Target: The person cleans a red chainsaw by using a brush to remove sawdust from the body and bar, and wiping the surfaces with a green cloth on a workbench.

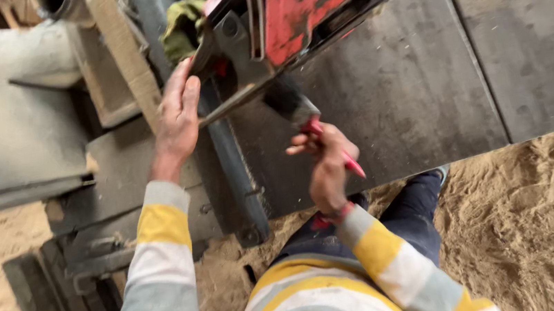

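- The red machine (315, 2) sits tipped on the dark metal worktop (415, 84), near its front edge. It looks like a power saw, but only part of it shows, so its exact kind is hard to tell.
- The left hand (178, 114) lies flat against the grey metal part (230, 49) at the machine's near end. The fingers are mostly straight and pressed on, not wrapped around anything. This looks like a way to keep the machine from sliding.
- The right hand (326, 164) is closed around the red handle of a paintbrush (308, 121). The dark bristles point up at the underside of the machine, and seem to touch it or be very close. Holding the brush low on the handle lets the bristles reach into the gap.
- A thin metal bar (236, 101) sticks out between the two hands, just under the machine.
- A green rag (182, 24) is stuffed behind the machine, near the left fingertips.
- Sawdust (541, 216) covers the ground below the worktop.
- The person wears sleeves with yellow, grey and white stripes.
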